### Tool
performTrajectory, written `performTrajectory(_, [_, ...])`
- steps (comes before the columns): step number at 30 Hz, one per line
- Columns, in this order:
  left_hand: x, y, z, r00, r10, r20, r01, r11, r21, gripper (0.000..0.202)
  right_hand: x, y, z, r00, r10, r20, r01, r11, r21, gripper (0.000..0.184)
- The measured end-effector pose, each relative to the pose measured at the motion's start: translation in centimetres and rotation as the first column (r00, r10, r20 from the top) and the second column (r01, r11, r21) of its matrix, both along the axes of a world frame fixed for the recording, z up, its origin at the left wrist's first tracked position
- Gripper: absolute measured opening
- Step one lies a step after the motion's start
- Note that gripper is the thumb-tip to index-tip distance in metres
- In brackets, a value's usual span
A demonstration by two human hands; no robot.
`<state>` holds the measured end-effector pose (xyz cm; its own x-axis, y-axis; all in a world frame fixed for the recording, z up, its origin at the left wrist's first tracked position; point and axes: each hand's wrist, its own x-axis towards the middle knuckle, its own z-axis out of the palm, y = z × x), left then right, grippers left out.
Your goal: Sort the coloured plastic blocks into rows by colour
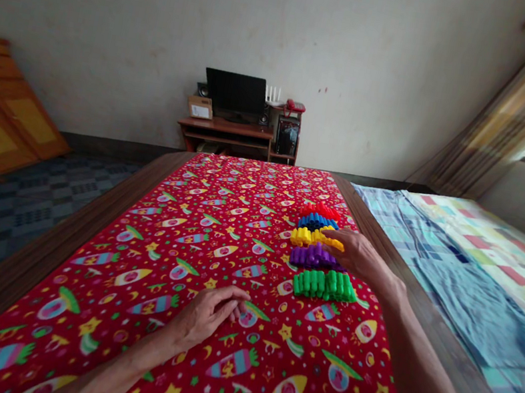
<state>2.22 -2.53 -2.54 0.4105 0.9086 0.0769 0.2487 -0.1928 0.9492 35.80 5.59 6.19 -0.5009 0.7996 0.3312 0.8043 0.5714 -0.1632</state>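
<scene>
Small plastic pieces, rounded like short tubes, lie in colour-sorted rows on the right of the red patterned cloth (231, 259). From far to near come a red row (321, 211), a blue row (315, 222), a yellow row (303, 237), a purple row (310, 256) and a green row (323, 285). At the right end of the yellow row, my right hand (358, 254) has thumb and fingers closed around yellow pieces. My left hand (209, 312) rests on the cloth, left of and nearer than the green row, empty with fingers loosely extended.
Dark wooden edging (136, 191) borders the cloth. A bed with a blue and checked cover (457, 271) adjoins on the right. Against the far wall stands a desk (234, 128) with a monitor (234, 95) and a red telephone (295, 106). A wooden cabinet (3, 110) is at left.
</scene>
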Motion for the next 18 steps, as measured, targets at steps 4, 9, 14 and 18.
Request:
performTrajectory(4, [0.0, 0.0, 0.3, 0.999, 0.004, -0.039, -0.003, 0.999, 0.037, 0.022, -1.1, -1.5, 2.3, 0.988, -0.088, -0.126, 0.102, 0.989, 0.108, 0.032])
performTrajectory(9, [0.1, -0.2, 0.7, 0.994, 0.010, -0.110, -0.001, 0.996, 0.084, 0.022, -8.2, -6.7, 2.9, 0.944, 0.160, -0.290, -0.146, 0.987, 0.070, 0.043])
performTrajectory(14, [-0.7, 0.6, -1.2, 0.921, 0.335, -0.200, -0.191, 0.835, 0.516, 0.028, -15.8, -12.1, -3.3, 0.713, 0.699, 0.058, -0.691, 0.714, -0.109, 0.016])
performTrajectory(18, [-1.8, 1.7, -3.0, 0.845, 0.396, -0.358, -0.078, 0.755, 0.651, 0.034, -17.3, -12.8, -8.8, 0.720, 0.688, 0.093, -0.679, 0.725, -0.114, 0.022])
